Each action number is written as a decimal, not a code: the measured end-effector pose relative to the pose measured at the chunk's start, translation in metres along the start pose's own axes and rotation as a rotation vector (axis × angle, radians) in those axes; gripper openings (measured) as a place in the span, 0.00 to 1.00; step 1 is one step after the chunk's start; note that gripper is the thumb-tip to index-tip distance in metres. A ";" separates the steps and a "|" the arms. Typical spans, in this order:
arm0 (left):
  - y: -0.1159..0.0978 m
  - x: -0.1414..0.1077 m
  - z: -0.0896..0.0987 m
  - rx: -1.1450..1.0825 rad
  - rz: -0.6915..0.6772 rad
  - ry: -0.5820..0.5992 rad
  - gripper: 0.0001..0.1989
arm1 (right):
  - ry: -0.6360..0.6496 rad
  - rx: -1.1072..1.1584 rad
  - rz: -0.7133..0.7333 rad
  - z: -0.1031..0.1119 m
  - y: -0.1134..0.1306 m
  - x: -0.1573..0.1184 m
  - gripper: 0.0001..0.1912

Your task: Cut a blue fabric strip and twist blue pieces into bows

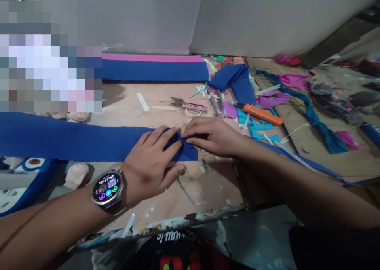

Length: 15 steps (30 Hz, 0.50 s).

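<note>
A long blue fabric strip (pixel 74 141) lies across the table from the left edge of the view. My left hand (pixel 152 159), with a smartwatch (pixel 107 187) on the wrist, rests on the strip near its right end, palm down with fingers spread. At that end my right hand (pixel 210 135) pinches an edge or fold of the blue fabric between thumb and fingers. Just beyond the hands lie pink-handled thread snips (pixel 190 105). To their right is an orange utility knife (pixel 261 114).
A stack of blue and pink strips (pixel 157 68) lies along the back wall. Folded blue cloth (pixel 234 80), turquoise scraps (pixel 258 127) and purple scraps (pixel 273 99) are strewn on the right, beside cardboard (pixel 299 143). A blue-and-white object (pixel 26 183) stands at the left.
</note>
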<state>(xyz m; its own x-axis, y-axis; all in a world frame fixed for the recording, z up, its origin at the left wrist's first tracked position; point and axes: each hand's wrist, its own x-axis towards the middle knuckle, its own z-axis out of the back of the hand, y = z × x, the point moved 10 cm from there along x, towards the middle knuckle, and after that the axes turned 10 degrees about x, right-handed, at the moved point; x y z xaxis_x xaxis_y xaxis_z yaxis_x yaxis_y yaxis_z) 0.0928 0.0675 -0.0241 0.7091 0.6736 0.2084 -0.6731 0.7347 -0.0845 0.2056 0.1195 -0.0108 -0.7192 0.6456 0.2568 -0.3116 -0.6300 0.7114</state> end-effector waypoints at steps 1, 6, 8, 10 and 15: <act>0.000 0.000 0.000 0.000 -0.001 0.001 0.27 | 0.002 -0.005 -0.001 0.000 0.000 0.000 0.09; 0.000 0.000 0.002 -0.002 -0.008 0.000 0.27 | 0.017 -0.021 -0.005 0.000 -0.001 0.000 0.10; 0.000 0.000 0.002 -0.004 -0.009 -0.001 0.27 | 0.020 -0.026 -0.006 0.000 -0.001 -0.001 0.10; 0.000 -0.001 0.002 -0.003 -0.008 -0.004 0.27 | 0.023 -0.031 -0.007 0.000 -0.002 -0.001 0.10; 0.001 -0.003 0.003 -0.004 -0.016 -0.032 0.27 | 0.031 -0.040 -0.021 -0.002 -0.003 -0.001 0.10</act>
<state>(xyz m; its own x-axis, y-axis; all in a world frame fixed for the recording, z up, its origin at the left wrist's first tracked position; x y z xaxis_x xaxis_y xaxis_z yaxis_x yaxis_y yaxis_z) 0.0892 0.0663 -0.0214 0.7127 0.6589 0.2407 -0.6608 0.7457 -0.0851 0.2067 0.1200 -0.0147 -0.7308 0.6458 0.2210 -0.3511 -0.6334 0.6896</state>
